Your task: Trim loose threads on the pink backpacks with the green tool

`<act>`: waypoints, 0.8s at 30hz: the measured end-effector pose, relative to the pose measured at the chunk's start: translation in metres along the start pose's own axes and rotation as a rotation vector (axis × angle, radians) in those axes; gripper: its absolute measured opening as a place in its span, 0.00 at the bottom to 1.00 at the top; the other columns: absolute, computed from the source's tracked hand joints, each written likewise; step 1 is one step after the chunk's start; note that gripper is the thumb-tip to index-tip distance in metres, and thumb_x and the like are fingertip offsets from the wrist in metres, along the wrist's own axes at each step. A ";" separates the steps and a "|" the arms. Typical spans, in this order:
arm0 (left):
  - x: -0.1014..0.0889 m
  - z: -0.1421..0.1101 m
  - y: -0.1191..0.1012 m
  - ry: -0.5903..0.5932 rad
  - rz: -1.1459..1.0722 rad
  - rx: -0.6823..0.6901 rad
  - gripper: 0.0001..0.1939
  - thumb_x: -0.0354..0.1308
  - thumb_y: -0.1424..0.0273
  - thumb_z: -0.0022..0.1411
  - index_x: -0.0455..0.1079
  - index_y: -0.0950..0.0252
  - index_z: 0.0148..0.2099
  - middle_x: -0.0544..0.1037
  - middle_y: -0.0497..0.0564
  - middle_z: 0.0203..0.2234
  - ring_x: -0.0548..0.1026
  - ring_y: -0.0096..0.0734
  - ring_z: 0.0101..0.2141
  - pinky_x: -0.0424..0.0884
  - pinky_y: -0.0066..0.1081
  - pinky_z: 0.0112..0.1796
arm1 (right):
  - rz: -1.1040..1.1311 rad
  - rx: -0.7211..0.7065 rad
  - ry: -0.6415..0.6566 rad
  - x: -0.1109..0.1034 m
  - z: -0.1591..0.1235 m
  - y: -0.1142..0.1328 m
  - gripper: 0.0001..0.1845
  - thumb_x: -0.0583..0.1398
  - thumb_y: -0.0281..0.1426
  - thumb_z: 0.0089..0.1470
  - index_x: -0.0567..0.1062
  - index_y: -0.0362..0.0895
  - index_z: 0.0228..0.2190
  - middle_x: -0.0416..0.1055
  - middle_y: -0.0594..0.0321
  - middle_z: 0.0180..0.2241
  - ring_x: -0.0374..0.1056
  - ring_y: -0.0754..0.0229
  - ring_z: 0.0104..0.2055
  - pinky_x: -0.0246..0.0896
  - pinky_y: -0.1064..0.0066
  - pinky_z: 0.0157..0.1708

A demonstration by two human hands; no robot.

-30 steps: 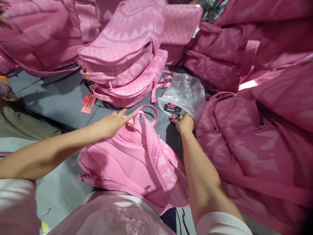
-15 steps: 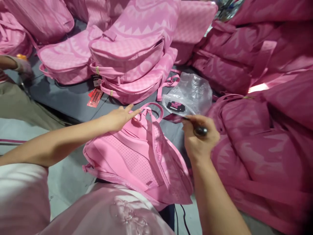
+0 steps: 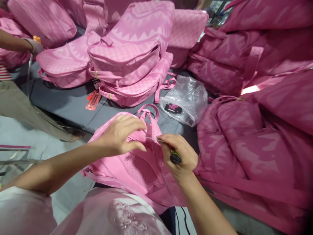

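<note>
A pink backpack lies before me, its dotted back panel and straps facing up and its top loop at the far end. My left hand is over the backpack's upper part, thumb and fingers apart, with nothing seen in its grip. Closed around a thin-shafted tool with a black and green, round-ended handle is my right hand. Its narrow metal shaft points left across a strap, toward the gap between my left thumb and fingers. I cannot tell whether the tip touches the fabric.
A clear plastic bag with black-and-pink patches lies beyond my right hand. Stacked pink backpacks with red tags stand on the grey table. More bags are piled at right. A co-worker's gloved hand is at far left.
My right hand has come left and nearer with the tool, from beside the plastic bag to the backpack's strap. My left hand has drawn back from the top loop, its thumb now spread.
</note>
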State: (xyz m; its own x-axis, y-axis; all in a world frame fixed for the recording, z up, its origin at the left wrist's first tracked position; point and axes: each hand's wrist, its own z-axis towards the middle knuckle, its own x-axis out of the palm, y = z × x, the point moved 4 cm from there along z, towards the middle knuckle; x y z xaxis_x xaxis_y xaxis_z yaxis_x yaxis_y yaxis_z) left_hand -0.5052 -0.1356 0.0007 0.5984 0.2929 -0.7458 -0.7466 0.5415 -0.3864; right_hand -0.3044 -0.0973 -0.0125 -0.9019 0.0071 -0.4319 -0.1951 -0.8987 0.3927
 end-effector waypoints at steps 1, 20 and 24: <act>0.004 -0.002 -0.008 -0.047 -0.067 0.018 0.14 0.65 0.60 0.64 0.73 0.64 0.45 0.82 0.51 0.40 0.79 0.35 0.43 0.69 0.36 0.48 | 0.035 0.000 0.009 0.001 0.000 0.003 0.12 0.60 0.19 0.60 0.75 0.46 0.41 0.79 0.61 0.33 0.77 0.59 0.35 0.72 0.69 0.35; 0.009 -0.015 0.004 -0.370 -0.271 -0.466 0.03 0.65 0.76 0.60 0.80 0.63 0.36 0.83 0.42 0.26 0.79 0.21 0.25 0.72 0.18 0.27 | 0.248 0.813 0.066 0.007 -0.024 -0.135 0.22 0.57 0.51 0.62 0.67 0.48 0.27 0.61 0.71 0.14 0.59 0.62 0.13 0.51 0.72 0.11; 0.008 -0.019 0.009 -0.336 -0.174 -0.449 0.03 0.66 0.74 0.60 0.80 0.62 0.35 0.84 0.43 0.26 0.79 0.21 0.26 0.73 0.19 0.28 | 0.167 0.695 0.100 0.011 -0.021 -0.218 0.23 0.51 0.53 0.66 0.67 0.49 0.28 0.63 0.67 0.17 0.69 0.57 0.20 0.55 0.70 0.14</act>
State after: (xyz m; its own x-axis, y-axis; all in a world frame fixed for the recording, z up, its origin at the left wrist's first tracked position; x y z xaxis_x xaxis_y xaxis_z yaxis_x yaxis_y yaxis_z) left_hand -0.5127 -0.1431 -0.0190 0.7278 0.5032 -0.4660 -0.6353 0.2386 -0.7345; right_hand -0.2638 0.0899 -0.1203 -0.9081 -0.1755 -0.3803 -0.2880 -0.3976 0.8712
